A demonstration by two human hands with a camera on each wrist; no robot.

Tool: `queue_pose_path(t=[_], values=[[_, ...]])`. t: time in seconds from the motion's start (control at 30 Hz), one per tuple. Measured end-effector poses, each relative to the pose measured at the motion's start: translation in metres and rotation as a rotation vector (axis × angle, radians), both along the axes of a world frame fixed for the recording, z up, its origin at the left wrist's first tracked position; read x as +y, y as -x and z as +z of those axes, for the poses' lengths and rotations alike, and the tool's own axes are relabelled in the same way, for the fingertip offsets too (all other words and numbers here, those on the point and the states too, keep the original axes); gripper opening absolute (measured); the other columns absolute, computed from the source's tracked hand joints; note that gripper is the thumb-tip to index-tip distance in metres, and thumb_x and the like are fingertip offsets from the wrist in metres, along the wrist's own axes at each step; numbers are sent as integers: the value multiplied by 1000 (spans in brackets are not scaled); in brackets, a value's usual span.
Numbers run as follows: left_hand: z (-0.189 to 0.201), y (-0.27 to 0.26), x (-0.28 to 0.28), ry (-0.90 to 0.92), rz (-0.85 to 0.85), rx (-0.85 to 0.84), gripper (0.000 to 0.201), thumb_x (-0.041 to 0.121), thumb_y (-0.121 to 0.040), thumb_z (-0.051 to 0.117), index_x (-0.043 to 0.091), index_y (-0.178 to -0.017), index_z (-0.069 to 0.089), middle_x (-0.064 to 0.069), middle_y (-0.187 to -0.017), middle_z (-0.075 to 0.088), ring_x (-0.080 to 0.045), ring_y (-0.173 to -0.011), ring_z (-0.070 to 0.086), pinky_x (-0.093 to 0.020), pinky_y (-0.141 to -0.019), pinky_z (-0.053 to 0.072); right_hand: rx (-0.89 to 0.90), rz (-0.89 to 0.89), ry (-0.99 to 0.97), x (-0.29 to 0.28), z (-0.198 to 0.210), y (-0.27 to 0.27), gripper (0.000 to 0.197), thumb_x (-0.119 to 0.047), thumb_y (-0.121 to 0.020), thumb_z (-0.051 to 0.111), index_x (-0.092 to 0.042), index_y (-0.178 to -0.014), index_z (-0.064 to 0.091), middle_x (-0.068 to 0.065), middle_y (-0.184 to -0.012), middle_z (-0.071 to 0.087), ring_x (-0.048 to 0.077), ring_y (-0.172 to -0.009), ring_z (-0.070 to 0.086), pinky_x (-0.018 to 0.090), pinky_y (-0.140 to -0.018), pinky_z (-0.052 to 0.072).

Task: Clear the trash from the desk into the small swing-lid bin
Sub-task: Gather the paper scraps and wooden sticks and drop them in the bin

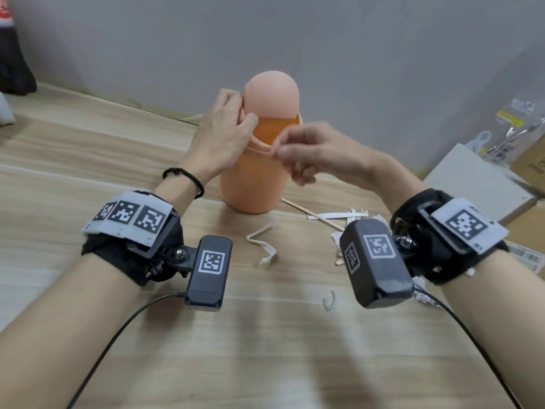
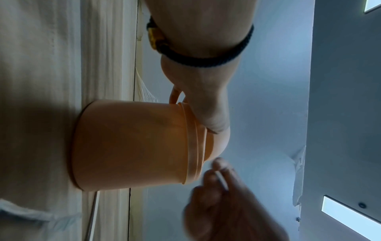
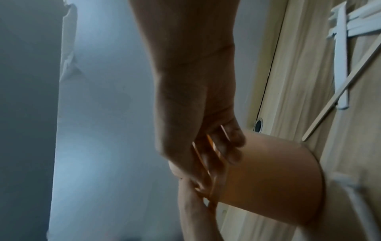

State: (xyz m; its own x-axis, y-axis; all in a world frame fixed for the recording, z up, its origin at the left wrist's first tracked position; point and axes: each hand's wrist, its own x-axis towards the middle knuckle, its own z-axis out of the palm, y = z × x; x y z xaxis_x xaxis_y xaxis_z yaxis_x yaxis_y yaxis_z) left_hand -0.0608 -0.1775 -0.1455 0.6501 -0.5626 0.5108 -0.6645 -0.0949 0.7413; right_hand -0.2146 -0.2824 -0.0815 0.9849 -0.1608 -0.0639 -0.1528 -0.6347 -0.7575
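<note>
A small peach-orange swing-lid bin [image 1: 253, 178] [image 2: 134, 143] [image 3: 268, 179] stands on the wooden desk [image 1: 265, 349]. My left hand [image 1: 240, 110] [image 2: 206, 104] grips its domed top [image 1: 272, 90] from the left, with the thumb on the flap [image 1: 274, 129]. In front of the flap, blurred, my right hand [image 1: 278, 152] [image 2: 218, 175] [image 3: 216, 154] pinches a thin white paper scrap [image 2: 222, 180]. On the desk lie a wooden stick [image 1: 312, 215] [image 3: 338, 101], white paper strips [image 1: 342, 215] [image 3: 340, 48], a curled strip [image 1: 262, 242] and a small scrap [image 1: 328, 299].
A white box [image 1: 477, 184] and cardboard boxes [image 1: 528, 163] stand at the desk's right edge, with bagged items [image 1: 513, 128] behind them. A dark bottle [image 1: 11, 54] stands at the far left. The grey wall runs close behind the bin.
</note>
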Motion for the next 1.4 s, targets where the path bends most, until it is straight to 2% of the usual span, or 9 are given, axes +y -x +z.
queue_pose_path(t=[0.13,0.23,0.43,0.6,0.77,1.0,1.17,1.27,1.4], values=[[1,0,1,-3,-1,5,21,28,-88,36,8,-85,41,1,-103,40,-27,-90,48,-43,-82,40,518,262,283,17,-25,3,40,-33,-92,64,-22,-130,54,-4,-110,63,12,-85,68,28,-69,56],[1,1,0,-3,-1,2,22,27,-89,36,6,-87,42,0,-104,41,-26,-92,48,-43,-84,40,633,276,422,26,-51,1,59,-40,-86,71,-27,-138,46,-10,-122,51,15,-100,63,26,-79,57],[0,2,0,-10,-3,8,26,29,-88,35,4,-88,43,-2,-107,42,-28,-94,49,-44,-86,40,324,239,550,16,-71,-3,6,-18,-89,68,-13,-87,67,1,-85,71,12,-73,64,30,-72,54],[0,1,0,-5,1,-1,22,28,-88,35,7,-87,42,0,-105,40,-27,-93,47,-42,-83,38,33,123,221,7,-20,1,14,-12,-90,68,1,-94,71,21,-91,72,20,-72,66,32,-72,59],[0,1,0,-11,11,-13,18,26,-91,36,9,-86,40,0,-105,40,-25,-91,47,-39,-80,37,-395,-268,347,-6,10,-8,18,-19,-92,62,-6,-94,75,8,-88,76,14,-79,72,37,-81,58],[-1,0,-2,-4,4,-13,23,28,-88,36,6,-89,44,0,-105,40,-25,-94,47,-36,-79,36,-373,-343,546,-8,-5,-17,14,-35,-87,69,-23,-87,74,-12,-73,66,-9,-61,53,9,-57,37],[-1,1,-3,-3,3,-26,22,26,-89,36,6,-88,44,-1,-105,40,-27,-93,47,-37,-78,35,-218,-294,751,0,-9,-27,18,-32,-91,60,-26,-98,76,-3,-93,75,15,-81,63,28,-71,50],[-1,2,-2,-7,8,-21,23,26,-90,36,5,-90,45,-3,-107,42,-28,-94,48,-42,-82,38,-130,-237,711,0,-3,-29,28,-19,-92,51,-26,-108,73,-6,-111,72,15,-102,63,22,-84,45],[0,3,-3,-11,13,-14,26,27,-90,36,3,-93,45,-6,-110,43,-29,-96,48,-45,-85,40,-167,-299,659,-3,4,-28,40,-4,-85,44,-24,-97,76,-7,-103,74,13,-99,64,20,-84,47]])
